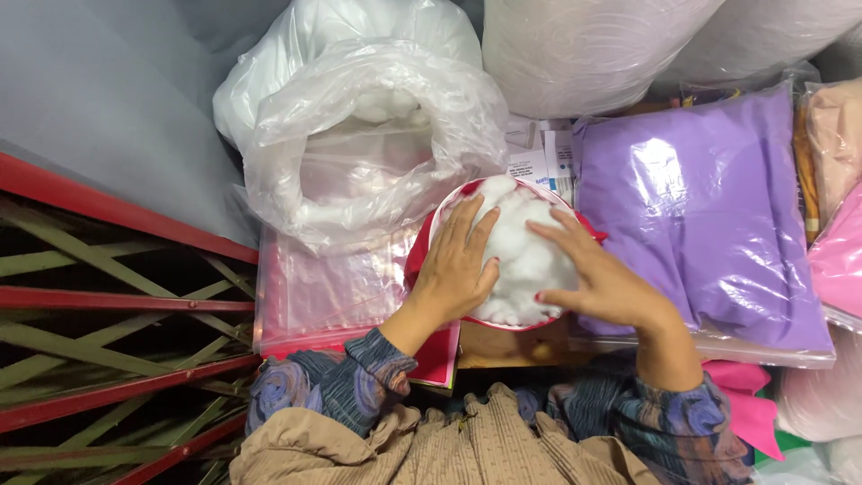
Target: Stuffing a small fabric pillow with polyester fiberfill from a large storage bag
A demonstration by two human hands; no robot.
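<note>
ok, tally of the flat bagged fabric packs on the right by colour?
Purple pack: 1
Pink pack: 1
Peach pack: 1
Total: 3
A further pale pack at the lower right edge is too cropped to call. Both hands, left and right, press on the white stuffing.

White fluffy stuffing (525, 247) heaped in a red-rimmed bowl (420, 256)

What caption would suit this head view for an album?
Both hands, left and right, press white stuffing into a red cover.
</note>
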